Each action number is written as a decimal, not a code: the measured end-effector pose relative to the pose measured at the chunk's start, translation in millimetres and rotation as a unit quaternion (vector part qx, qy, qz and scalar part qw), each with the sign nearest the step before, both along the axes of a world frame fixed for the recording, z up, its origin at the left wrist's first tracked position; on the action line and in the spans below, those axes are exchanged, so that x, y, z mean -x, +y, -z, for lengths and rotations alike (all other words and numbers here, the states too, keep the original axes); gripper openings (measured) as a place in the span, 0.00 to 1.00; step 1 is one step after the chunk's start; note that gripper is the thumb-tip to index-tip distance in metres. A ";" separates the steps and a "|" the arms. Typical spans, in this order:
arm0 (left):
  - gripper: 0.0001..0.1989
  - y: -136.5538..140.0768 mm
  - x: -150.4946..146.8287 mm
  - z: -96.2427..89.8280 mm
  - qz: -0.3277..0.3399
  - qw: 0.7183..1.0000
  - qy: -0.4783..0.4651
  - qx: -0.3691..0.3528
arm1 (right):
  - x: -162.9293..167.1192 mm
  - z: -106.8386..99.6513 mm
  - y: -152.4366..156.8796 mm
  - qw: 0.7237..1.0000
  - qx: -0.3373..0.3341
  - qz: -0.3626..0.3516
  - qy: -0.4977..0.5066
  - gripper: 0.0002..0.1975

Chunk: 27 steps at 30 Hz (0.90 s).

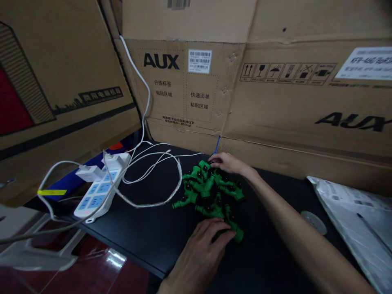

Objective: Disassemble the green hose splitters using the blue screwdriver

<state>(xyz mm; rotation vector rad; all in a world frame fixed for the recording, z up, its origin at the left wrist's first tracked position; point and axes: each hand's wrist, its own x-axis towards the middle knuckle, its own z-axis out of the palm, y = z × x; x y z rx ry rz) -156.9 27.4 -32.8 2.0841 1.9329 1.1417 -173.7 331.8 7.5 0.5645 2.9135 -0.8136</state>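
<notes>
Several green Y-shaped hose splitters [204, 188] with black valve knobs lie heaped together on a black table [147, 232]. At the near side of the heap, my left hand [203, 247] has its fingers curled over one green hose splitter [238, 233], with the thumb against it. Part of that piece is hidden beneath the fingers. On the far side, my right hand [228, 162] reaches in with bent fingers and pinches near a black knob on the top splitter [203, 165]. Its grip is partly hidden.
A white power strip [99, 192] with plugs lies at the left, beside looped white cables [153, 205]. Large cardboard boxes [196, 102] wall in the back and left. On the right are a white plastic package [352, 220] and a clear round disc [314, 222].
</notes>
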 end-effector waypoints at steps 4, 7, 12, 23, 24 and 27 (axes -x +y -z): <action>0.18 -2.9 2.1 -4.0 0.002 1.000 -0.031 -0.003 | -6.1 -1.6 -3.6 1.000 -0.004 -0.016 0.020 0.17; 0.18 -4.8 3.1 -7.3 0.005 0.998 -0.057 0.005 | -11.2 -2.9 -5.3 0.999 -0.009 -0.024 0.039 0.16; 0.16 -6.5 6.1 -8.0 -0.009 0.996 -0.091 0.015 | -17.5 -5.2 -9.1 0.997 -0.027 -0.034 0.065 0.16; 0.15 16.4 -2.8 -16.4 0.009 1.000 0.022 -0.021 | 44.4 -10.3 -73.3 0.984 -0.067 -0.160 0.042 0.18; 0.15 20.4 -3.9 -18.2 0.019 0.999 0.037 -0.014 | 49.4 -10.0 -77.6 0.984 -0.065 -0.160 0.036 0.18; 0.17 29.9 -6.6 -22.2 0.036 0.996 0.080 0.003 | 55.0 -19.5 -84.2 0.987 -0.044 -0.147 0.052 0.17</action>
